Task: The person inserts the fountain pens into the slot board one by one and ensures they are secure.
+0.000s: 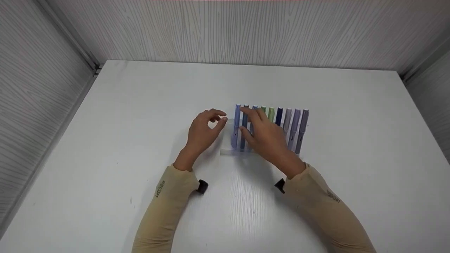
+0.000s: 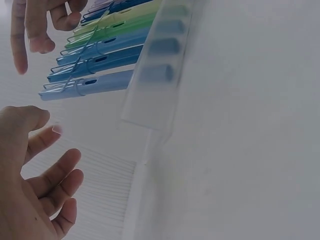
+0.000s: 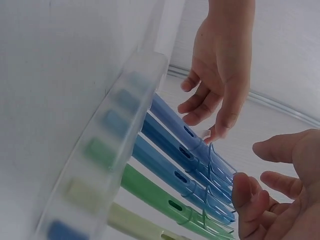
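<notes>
A row of capped pens with wire clips stands upright in a translucent holder point(image 1: 226, 142). The leftmost is a light blue pen point(image 1: 236, 121); blue, green and pale green pens follow, then a navy pen point(image 1: 279, 116) and lilac to purple pens point(image 1: 296, 123). My left hand point(image 1: 204, 129) hovers just left of the row, thumb and index a small gap apart, holding nothing. Over the row's left part is my right hand point(image 1: 266, 135), hiding the lower part of several pens. The right wrist view shows its loosely bent fingers point(image 3: 245, 200) beside the pen caps, gripping none.
Holder and pens stand on a white table point(image 1: 140, 105). Grey wood-grain panels point(image 1: 228, 31) enclose its back and sides. Each beige sleeve point(image 1: 168, 207) has a small black device point(image 1: 202, 187) at the wrist.
</notes>
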Demonstrator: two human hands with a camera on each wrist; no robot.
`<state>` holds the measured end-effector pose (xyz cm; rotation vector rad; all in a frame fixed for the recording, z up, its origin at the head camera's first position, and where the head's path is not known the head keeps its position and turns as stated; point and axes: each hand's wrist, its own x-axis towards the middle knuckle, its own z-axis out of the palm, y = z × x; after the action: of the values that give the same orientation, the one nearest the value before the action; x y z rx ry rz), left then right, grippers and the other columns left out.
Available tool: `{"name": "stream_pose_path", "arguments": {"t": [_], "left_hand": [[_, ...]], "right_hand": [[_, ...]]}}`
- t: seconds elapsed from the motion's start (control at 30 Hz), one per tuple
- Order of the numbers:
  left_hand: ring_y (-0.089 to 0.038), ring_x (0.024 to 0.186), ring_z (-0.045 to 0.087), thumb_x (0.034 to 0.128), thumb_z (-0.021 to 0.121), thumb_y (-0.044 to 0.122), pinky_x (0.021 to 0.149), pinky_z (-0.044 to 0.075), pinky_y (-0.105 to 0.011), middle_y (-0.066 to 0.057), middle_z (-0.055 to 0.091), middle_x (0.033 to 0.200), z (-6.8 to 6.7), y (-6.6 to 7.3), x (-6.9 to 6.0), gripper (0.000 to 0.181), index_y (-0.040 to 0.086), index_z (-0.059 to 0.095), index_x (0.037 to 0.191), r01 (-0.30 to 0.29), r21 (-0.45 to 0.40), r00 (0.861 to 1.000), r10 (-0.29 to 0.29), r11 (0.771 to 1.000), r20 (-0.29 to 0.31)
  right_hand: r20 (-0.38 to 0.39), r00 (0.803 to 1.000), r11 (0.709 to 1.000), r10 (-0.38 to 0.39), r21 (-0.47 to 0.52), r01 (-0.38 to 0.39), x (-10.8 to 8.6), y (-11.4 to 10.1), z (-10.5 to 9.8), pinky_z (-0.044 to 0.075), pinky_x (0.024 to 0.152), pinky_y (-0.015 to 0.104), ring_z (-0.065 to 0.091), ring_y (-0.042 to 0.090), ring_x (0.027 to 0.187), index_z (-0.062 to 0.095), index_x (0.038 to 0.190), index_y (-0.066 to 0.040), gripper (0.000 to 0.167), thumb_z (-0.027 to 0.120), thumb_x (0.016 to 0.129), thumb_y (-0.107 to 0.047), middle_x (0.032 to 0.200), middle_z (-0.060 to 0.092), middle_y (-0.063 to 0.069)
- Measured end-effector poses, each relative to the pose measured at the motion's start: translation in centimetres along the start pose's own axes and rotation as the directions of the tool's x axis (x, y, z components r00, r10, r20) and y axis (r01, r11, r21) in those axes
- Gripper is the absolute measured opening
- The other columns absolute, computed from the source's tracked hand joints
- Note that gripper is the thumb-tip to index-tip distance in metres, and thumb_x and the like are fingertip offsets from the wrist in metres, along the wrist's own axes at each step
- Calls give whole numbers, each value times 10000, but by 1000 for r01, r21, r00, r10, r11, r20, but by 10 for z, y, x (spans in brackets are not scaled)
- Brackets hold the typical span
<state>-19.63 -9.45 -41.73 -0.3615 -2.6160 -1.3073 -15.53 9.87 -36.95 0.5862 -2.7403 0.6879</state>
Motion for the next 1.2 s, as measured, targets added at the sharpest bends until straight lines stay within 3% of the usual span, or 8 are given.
{"name": "stream_pose_path", "arguments": {"t": [0.13,0.3,0.53,0.77,1.03,1.2], "left_hand": [[-287,982,607,933,631,303,871,461,-433,-96,693,1014,-1,3,1,254,142,690,1120,-49,70,998,52,996,-37],[-271,980,613,925,636,314,875,450,-438,-106,694,1023,-2,6,1,267,146,686,1126,-86,143,993,96,986,-67],[-280,967,609,912,644,351,815,437,-437,-90,682,1019,-4,4,3,282,159,691,1113,-120,285,984,153,951,-95],[-296,978,615,910,642,355,819,434,-453,-83,679,1032,-11,4,3,297,144,688,1115,-155,344,971,207,926,-118],[-297,1011,611,914,631,371,843,430,-450,-88,676,1065,-20,2,3,339,146,668,1164,-129,393,974,191,911,-123],[-297,1031,606,911,632,376,854,427,-449,-95,673,1072,-26,2,4,366,145,649,1194,-114,384,975,178,916,-135]], "right_hand": [[9,1000,999,28,18,-28,0,2,-8,489,557,328,562,188,657,468,1387,-157,475,622,945,-232,1119,584,119],[-46,999,1000,6,4,-6,-3,7,-18,493,555,328,584,201,705,505,1356,-141,457,647,927,-199,1082,592,117],[-113,994,1000,-6,-13,5,-9,17,-31,509,614,362,609,250,864,531,1331,-121,442,665,914,-187,1083,599,123],[-124,992,1000,23,3,-23,-12,27,-39,499,620,375,600,261,927,525,1340,-106,449,656,921,-199,1122,585,137],[-154,985,997,76,31,-72,-17,41,-50,499,638,395,589,264,994,500,1361,-104,456,635,937,-203,1165,562,145],[-188,977,994,101,65,-91,-20,51,-56,472,641,413,584,272,1034,490,1368,-96,457,625,941,-189,1205,554,149]]}}
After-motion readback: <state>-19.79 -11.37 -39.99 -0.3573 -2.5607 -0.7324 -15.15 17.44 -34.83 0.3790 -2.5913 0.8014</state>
